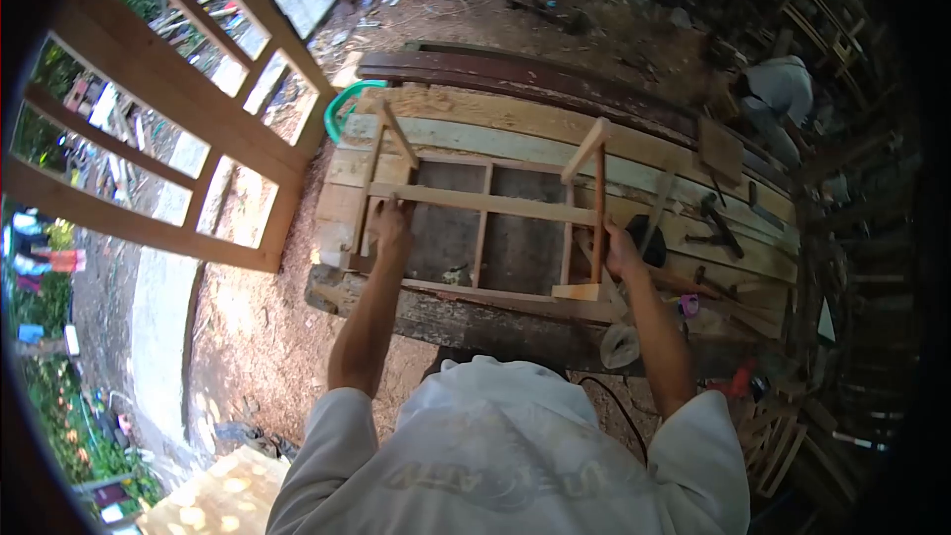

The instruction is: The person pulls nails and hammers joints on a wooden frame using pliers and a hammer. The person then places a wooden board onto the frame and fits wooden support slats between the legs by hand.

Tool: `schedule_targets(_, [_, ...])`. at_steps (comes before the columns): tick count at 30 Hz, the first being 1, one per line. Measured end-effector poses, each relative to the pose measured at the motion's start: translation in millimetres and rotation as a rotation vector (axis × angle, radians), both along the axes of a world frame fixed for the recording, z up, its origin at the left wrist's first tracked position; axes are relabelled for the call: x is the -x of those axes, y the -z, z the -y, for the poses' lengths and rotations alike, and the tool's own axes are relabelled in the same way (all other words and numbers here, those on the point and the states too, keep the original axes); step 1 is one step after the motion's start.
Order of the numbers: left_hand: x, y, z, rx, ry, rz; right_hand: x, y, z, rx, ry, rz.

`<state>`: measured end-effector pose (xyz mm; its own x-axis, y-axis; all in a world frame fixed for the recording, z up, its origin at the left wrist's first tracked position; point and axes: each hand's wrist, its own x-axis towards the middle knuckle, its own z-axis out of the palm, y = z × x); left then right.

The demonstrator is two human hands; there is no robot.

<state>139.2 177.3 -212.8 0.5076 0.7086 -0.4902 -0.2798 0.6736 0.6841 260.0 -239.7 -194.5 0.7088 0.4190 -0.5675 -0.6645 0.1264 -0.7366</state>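
A wooden frame (486, 204) with short upright legs and crossing slats lies on the plank workbench, with a dark panel (525, 238) showing between its bars. My left hand (391, 225) is closed on the frame's left side, where a long slat meets the leg. On the opposite side, my right hand (623, 251) grips the frame beside the reddish right-hand bar (598, 208). Parts of the fingers on both hands are hidden by the wood. Just right of my right hand lies a dark rounded thing (649, 246) that I cannot make out.
Hammers (721, 228) and other hand tools lie on the workbench (495, 119) at right. A purple roll (688, 306) and a clear plastic bag (620, 346) sit near its front edge. A large wooden window frame (149, 89) stands at left. Two people are farther off.
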Motion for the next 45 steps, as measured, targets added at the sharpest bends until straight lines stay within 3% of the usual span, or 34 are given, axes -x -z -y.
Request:
schedule_targets(3, [1.3,14.2,-2.3,-0.038,0.032,0.017,4.6,-6.5,-5.8,0.007,-0.002,0.008])
schedule_targets(9, [-0.3,7.0,3.7,0.036,-0.070,0.013,1.1,-6.3,-1.6,0.055,0.020,0.005])
schedule_targets(12, [4.1,-28.2,16.3,0.008,-0.063,-0.039,1.8,-8.8,-3.2,0.083,0.055,0.002])
schedule_targets(20, [4.4,-19.6,12.4,-0.029,-0.076,-0.081,0.3,-5.6,-2.9,0.071,0.029,-0.014])
schedule_targets(23, [-1.4,-3.0,10.3,-0.106,-0.014,-0.037,2.4,-11.9,-7.2,0.046,0.029,-0.013])
schedule_targets(25, [-5.4,11.3,15.2,-0.139,0.158,0.033,2.8,-7.0,-4.4,0.046,0.034,-0.031])
schedule_targets(29, [-8.9,-33.6,71.8,0.013,0.160,-0.003,3.3,-8.1,-8.6,0.064,0.063,-0.038])
schedule_targets(45, [-3.9,-20.1,69.1,0.088,0.254,-0.047,4.8,-18.7,-16.8,0.238,0.145,-0.072])
